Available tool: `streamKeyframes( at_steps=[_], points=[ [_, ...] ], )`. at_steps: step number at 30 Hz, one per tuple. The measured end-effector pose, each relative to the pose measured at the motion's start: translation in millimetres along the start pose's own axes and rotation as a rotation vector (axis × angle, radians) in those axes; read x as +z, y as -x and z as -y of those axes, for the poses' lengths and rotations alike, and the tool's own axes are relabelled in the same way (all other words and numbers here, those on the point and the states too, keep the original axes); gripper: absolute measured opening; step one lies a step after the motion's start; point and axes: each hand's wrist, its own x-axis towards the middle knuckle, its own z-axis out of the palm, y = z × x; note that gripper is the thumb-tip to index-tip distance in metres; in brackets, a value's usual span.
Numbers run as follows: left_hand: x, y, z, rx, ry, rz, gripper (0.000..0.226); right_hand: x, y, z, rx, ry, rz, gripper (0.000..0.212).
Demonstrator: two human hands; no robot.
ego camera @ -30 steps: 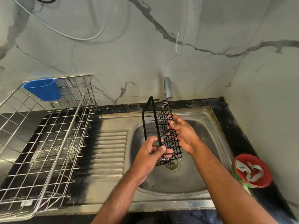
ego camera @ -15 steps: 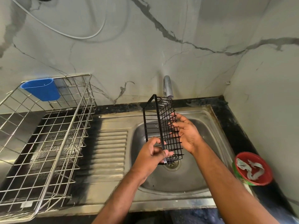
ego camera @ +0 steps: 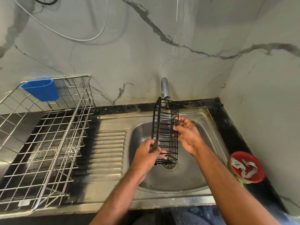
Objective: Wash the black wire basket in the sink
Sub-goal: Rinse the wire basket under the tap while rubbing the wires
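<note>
A narrow black wire basket [ego camera: 165,132] stands on end over the steel sink [ego camera: 191,181], its top just under the tap spout [ego camera: 165,88]. A thin stream of water runs from the spout into the basket's upper part. My left hand [ego camera: 148,154] grips the basket's lower left edge bar. My right hand [ego camera: 188,135] lies against the basket's right side, with loosely bent fingers touching the wires. The drain [ego camera: 168,166] shows below the basket's bottom end.
A large steel wire dish rack [ego camera: 48,143] with a blue plastic cup holder [ego camera: 40,90] sits on the drainboard to the left. A red bowl [ego camera: 246,166] with a crumpled rag stands on the black counter at the right. Marble walls close the back and right.
The basket has been raised and moved back until its top sits under the spout. My right hand has slid up its right side; my left hand keeps its grip.
</note>
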Motion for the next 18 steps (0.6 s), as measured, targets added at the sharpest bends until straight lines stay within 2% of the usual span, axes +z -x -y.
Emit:
streamKeyframes(
  at_steps=[4,10,13,16,18],
  points=[
    [2.8,-3.8,3.2,-0.007,0.034,-0.006,0.046,0.6,0.2,-0.3,-0.006,0.006,0.018,0.037],
    [6.0,-8.0,-7.7,0.038,0.088,-0.071,0.046,4.7,-2.9,1.0,-0.025,0.084,0.048,0.040],
    [6.2,-11.1,-14.2,0.045,0.188,-0.080,0.055,7.4,-3.2,-5.0,-0.034,0.135,0.065,0.043],
    [5.4,-14.1,-19.3,0.028,0.274,-0.114,0.054,10.3,-1.4,-9.1,-0.021,0.187,0.076,0.043],
    [4.2,-15.6,-22.7,0.006,0.320,-0.119,0.039,10.7,-0.1,-11.1,-0.008,0.216,0.079,0.043]
  ],
)
